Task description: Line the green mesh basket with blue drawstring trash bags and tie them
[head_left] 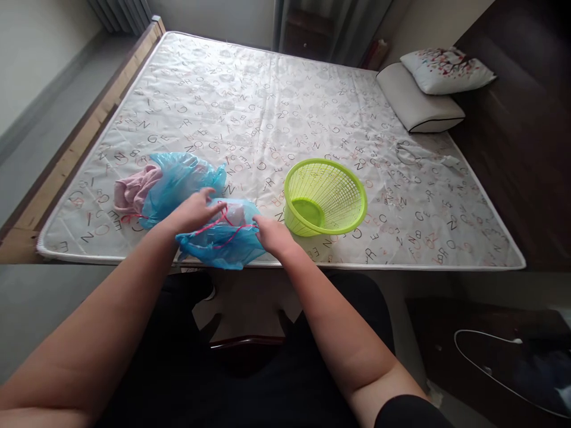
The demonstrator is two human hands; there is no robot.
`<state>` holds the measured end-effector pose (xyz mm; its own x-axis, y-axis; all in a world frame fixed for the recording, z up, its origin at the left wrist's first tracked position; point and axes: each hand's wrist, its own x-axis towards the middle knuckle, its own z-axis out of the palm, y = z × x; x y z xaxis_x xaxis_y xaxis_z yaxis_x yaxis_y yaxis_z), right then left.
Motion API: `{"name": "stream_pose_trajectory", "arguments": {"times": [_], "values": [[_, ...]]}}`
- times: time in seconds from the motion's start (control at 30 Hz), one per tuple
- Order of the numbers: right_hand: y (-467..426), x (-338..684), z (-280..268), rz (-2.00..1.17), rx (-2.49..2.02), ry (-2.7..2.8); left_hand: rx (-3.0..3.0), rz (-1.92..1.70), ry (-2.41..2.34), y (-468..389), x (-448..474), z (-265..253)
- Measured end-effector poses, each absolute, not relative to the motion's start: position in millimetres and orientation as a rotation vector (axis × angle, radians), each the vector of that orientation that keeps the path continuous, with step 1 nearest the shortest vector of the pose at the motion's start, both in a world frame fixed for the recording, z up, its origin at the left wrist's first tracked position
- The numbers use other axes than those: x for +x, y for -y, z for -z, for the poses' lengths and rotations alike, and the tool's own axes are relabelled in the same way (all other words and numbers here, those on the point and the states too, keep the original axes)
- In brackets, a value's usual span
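My right hand (273,236) pinches the right edge of a blue plastic bag (232,246) with a pink-red drawstring, near the front edge of the mattress. Something pale shows through the bag's film, but I cannot make out what. Over the left side of this bag is my left hand (193,211), its fingers apart and holding nothing I can see. Behind it lies more blue plastic (176,178), which looks like a second bag, with a pink cloth (138,189) at its left end. A green plastic basket (325,196) is tilted open toward me, right of my right hand.
The letter-patterned mattress (250,119) fills the view, with a wooden bed rail (89,131) along its left. A printed cushion (446,70) rests on a pale pillow (419,101) at the far right. A white cable (473,356) lies on a dark surface at lower right.
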<state>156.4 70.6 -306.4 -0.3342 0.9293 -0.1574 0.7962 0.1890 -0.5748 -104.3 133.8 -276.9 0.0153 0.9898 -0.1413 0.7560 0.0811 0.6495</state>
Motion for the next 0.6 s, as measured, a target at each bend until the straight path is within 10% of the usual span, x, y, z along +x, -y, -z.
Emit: {"name": "stream_pose_trajectory", "arguments": {"times": [0.3,0.6], "values": [[-85.2,152.2,273.9,-1.574,-1.295,1.315,1.825,-0.024,-1.613,-132.8,-106.7,308.8],[-79.5,167.9,277.5,-0.989,-1.222,1.795,1.695,-0.665,-1.895,-146.6,-108.1,294.2]]}}
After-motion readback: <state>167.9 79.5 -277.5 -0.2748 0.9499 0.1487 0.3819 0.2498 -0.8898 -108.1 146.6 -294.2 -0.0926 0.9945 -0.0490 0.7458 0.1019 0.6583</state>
